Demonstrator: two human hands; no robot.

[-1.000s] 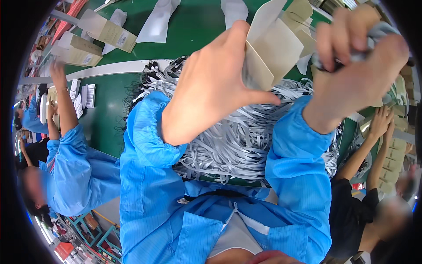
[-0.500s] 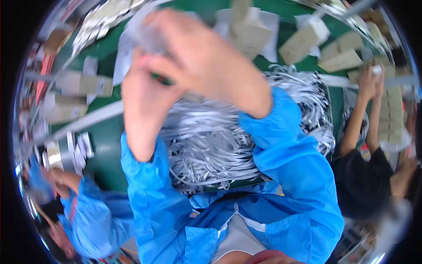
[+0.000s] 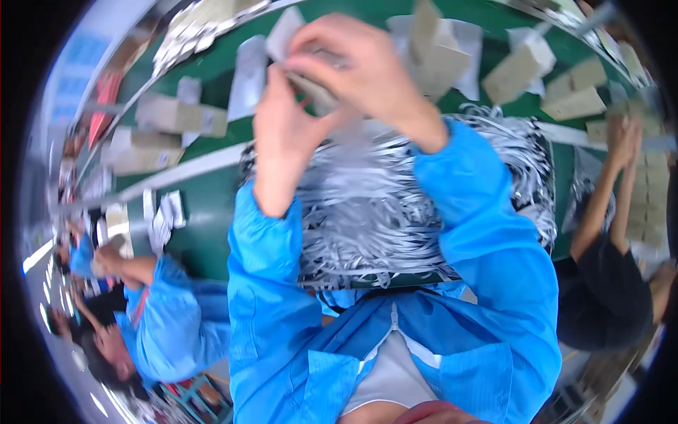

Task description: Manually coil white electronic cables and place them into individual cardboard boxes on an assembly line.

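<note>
Both hands are raised over the far side of the green table, close together on a beige, box-like piece (image 3: 316, 93) blurred by motion. My left hand (image 3: 289, 131) grips it from the near left, thumb and fingers bent around it. Reaching in from the right, my right hand (image 3: 357, 60) has its fingers bent over the top of the same piece. A whitish translucent sheet or bag (image 3: 284, 32) sticks up beside the right fingertips; whether it is joined to the piece I cannot tell. Below my hands lies a large heap of flat white and grey strips (image 3: 374, 233).
Beige boxes with whitish bags stand along the table, at far right (image 3: 519, 71) and left (image 3: 176, 116). A pale rail (image 3: 183, 166) crosses the green tabletop (image 3: 205, 226). A person in blue (image 3: 176, 325) sits at left; another in black (image 3: 604, 297) works at right.
The whole view has shifted rightward, and my hands appear farther right with it. The whitish sheet now stands out above my fingers. Both hands remain together on the piece.
</note>
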